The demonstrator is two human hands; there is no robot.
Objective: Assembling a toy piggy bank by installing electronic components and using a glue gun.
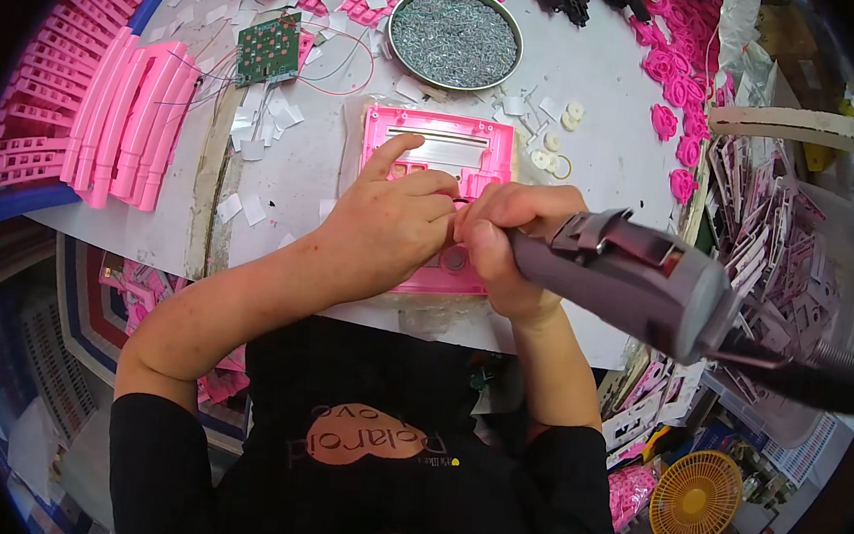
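A pink plastic housing [440, 127] lies on the table in front of me, with a silvery strip and small parts inside it. My right hand [525, 237] is closed round the front of a grey power screwdriver [626, 283], whose body slants back to the right with a dark cord at its end. My left hand [396, 214] rests over the housing, its index finger stretched out and the other fingers curled in. The fingertips of both hands meet near the middle of the housing. What the left fingertips pinch, if anything, is hidden, as is the screwdriver's tip.
Beyond the housing stands a round tin of small screws [455, 38]. A green circuit board [269, 49] with wires lies back left. Stacked pink plastic parts [132, 123] fill the left side. Pink rings [677, 86] line the right edge, beside a bin of plastic frames [781, 235].
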